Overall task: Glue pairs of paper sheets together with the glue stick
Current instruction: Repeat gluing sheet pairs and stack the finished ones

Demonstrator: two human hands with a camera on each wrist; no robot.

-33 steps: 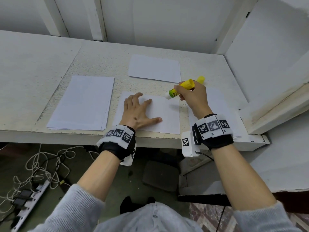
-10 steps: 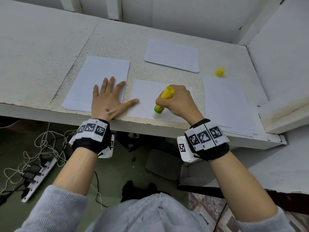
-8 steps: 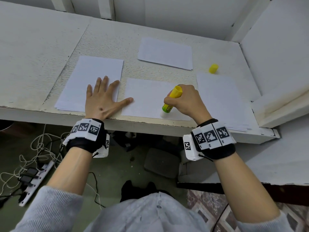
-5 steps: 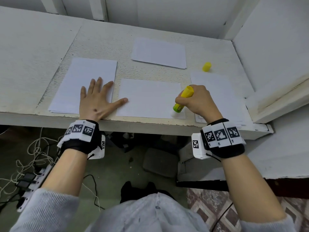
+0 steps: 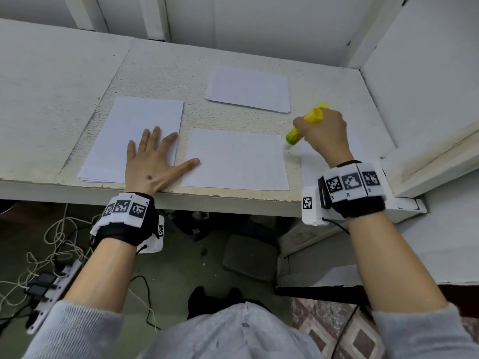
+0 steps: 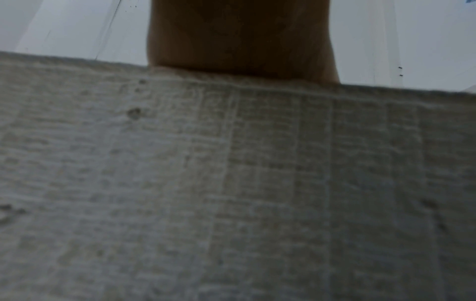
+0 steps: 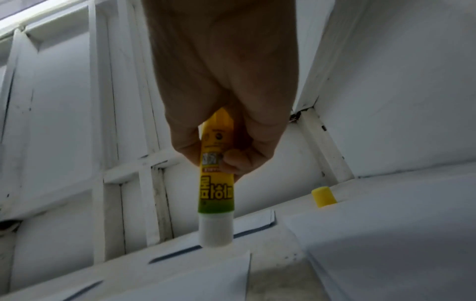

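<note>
Hands over white desk (image 5: 64,81): left hand (image 5: 151,161) spread flat on paper stack (image 5: 134,130), right hand (image 5: 324,133) gripping glue stick (image 5: 298,132).

A single sheet (image 5: 235,159) is lying at the near middle of the table (image 5: 51,81). A paper stack (image 5: 134,130) is lying at its 9 o'clock, partly covered by the left hand (image 5: 153,161), whose thumb is touching the sheet's left edge. Another sheet (image 5: 248,89) is lying at 12 o'clock. The glue stick (image 5: 300,130) is being held by the right hand (image 5: 324,136) at the sheet's 2 o'clock corner. The cap (image 7: 323,196) is standing farther back at 2 o'clock, beside a right-hand stack (image 7: 386,244).
</note>
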